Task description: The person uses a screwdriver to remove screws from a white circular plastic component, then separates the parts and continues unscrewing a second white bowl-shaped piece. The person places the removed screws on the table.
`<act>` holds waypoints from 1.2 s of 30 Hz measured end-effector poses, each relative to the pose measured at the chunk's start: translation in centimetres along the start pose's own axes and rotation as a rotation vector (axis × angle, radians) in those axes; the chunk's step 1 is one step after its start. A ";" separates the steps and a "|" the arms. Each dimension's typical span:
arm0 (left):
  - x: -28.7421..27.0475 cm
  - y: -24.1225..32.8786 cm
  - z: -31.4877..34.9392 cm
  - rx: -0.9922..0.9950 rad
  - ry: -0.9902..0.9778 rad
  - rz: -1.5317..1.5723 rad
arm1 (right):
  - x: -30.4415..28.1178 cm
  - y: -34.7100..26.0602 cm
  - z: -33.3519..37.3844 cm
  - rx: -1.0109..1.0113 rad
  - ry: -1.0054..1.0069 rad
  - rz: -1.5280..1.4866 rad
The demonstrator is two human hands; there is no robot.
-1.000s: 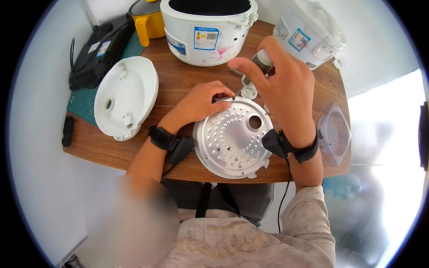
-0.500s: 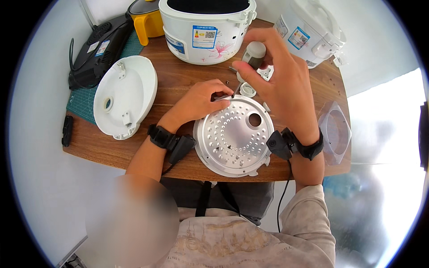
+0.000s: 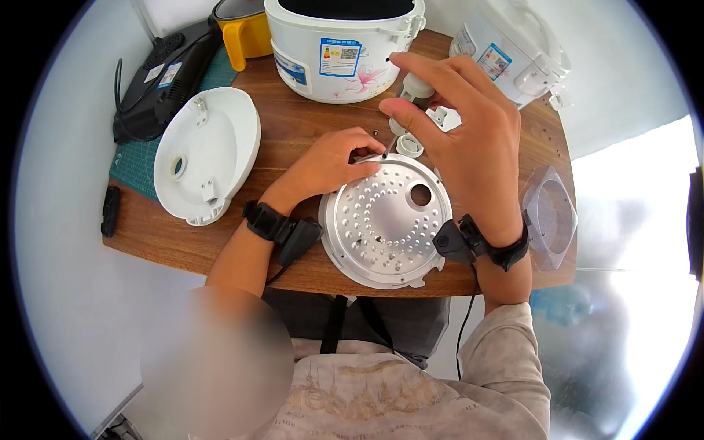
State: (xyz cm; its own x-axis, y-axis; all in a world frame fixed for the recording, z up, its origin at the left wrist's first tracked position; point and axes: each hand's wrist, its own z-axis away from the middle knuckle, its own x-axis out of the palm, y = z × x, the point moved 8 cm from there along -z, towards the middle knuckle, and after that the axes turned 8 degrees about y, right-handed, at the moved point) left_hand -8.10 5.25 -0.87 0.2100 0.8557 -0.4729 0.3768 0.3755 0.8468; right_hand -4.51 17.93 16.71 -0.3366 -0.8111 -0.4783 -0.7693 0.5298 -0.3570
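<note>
A round silver metal lid plate [image 3: 381, 209], dimpled and with one large hole, lies near the table's front edge. My left hand [image 3: 341, 161] pinches its far rim between thumb and fingers. Above that rim, my right hand [image 3: 466, 121] is loosely around the grey-and-white handle of a screwdriver [image 3: 416, 91], thumb on the near side and index finger stretched past the far side. The screwdriver's shaft slants down to the rim beside my left fingertips. Just beyond the plate sits a small white ring-shaped part [image 3: 408, 145], with more white pieces partly hidden behind my right hand.
A white rice cooker body [image 3: 323, 77] stands at the back, another white cooker [image 3: 506, 55] right of it. On the left are a white lid shell [image 3: 227, 161], a black device [image 3: 172, 81], a yellow-handled jug [image 3: 235, 44] and a green mat [image 3: 132, 172]. A clear plastic tray [image 3: 534, 249] lies right.
The fingers of my right hand have loosened and spread around the screwdriver handle, and that hand has turned slightly. My left hand stays on the plate's rim.
</note>
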 end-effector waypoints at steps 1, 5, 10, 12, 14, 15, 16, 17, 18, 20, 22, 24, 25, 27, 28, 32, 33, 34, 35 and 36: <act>0.0 0.0 0.1 -0.008 -0.002 0.003 | 0.0 0.0 0.0 -0.010 0.001 -0.008; -0.1 0.4 0.0 -0.003 -0.002 0.002 | 0.0 0.4 -0.3 0.022 -0.022 -0.107; 0.1 0.0 0.0 0.006 -0.007 0.005 | 0.5 1.5 0.0 0.108 -0.036 -0.228; 0.1 -0.1 0.0 0.009 -0.008 0.005 | 0.2 0.6 -0.4 -0.036 0.033 -0.157; 0.1 -0.2 0.1 -0.005 -0.002 0.010 | -0.1 -0.2 -0.4 -0.104 0.065 -0.048; 0.0 -0.1 0.2 -0.004 -0.001 0.008 | -0.4 -0.6 -0.4 -0.100 0.063 0.024; 0.0 0.0 0.2 -0.003 0.000 0.006 | -0.7 -0.9 -0.4 -0.096 0.061 0.096; 0.0 0.2 0.2 0.000 -0.002 0.005 | -0.7 -0.7 -0.4 -0.049 0.042 0.086; 0.0 0.3 0.2 -0.003 -0.005 -0.005 | -0.7 -0.4 -0.4 -0.002 0.022 0.076; 0.0 0.4 0.1 -0.009 -0.011 -0.023 | -0.9 0.1 -0.3 0.026 0.035 0.016; 0.1 0.3 0.0 -0.005 -0.020 -0.018 | -1.1 0.7 -0.4 -0.015 0.102 -0.082; 0.0 0.2 0.0 -0.007 -0.024 -0.018 | -0.9 1.0 -0.5 0.001 0.095 -0.131; 0.1 0.1 0.0 -0.010 -0.025 -0.019 | -0.8 1.0 -0.5 0.009 0.092 -0.155; 0.0 0.0 0.0 -0.005 -0.019 -0.017 | -0.9 1.1 -0.5 0.098 0.090 -0.196; 0.0 0.0 0.0 0.001 -0.013 -0.014 | -0.9 1.3 -0.4 0.143 0.088 -0.217; 0.1 0.2 0.0 -0.006 -0.015 -0.003 | -0.8 0.6 -0.5 0.011 0.037 -0.134; 0.0 0.2 0.1 -0.017 -0.018 -0.012 | -1.1 0.0 -0.7 -0.046 0.019 -0.110; 0.0 0.3 0.1 -0.028 -0.021 -0.021 | -1.2 -0.4 -0.7 -0.103 0.001 -0.086; 0.0 0.3 0.1 -0.040 -0.023 -0.030 | -1.1 -0.3 -0.7 -0.081 -0.008 -0.071; 0.0 0.2 0.1 -0.032 -0.020 -0.030 | -0.9 -0.2 -0.6 -0.058 -0.017 -0.055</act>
State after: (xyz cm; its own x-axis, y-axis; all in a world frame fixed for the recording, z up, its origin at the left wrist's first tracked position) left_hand -7.89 5.27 -0.70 0.2176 0.8366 -0.5027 0.3545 0.4121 0.8393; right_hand -4.37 18.43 17.75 -0.2837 -0.8343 -0.4726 -0.8170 0.4684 -0.3364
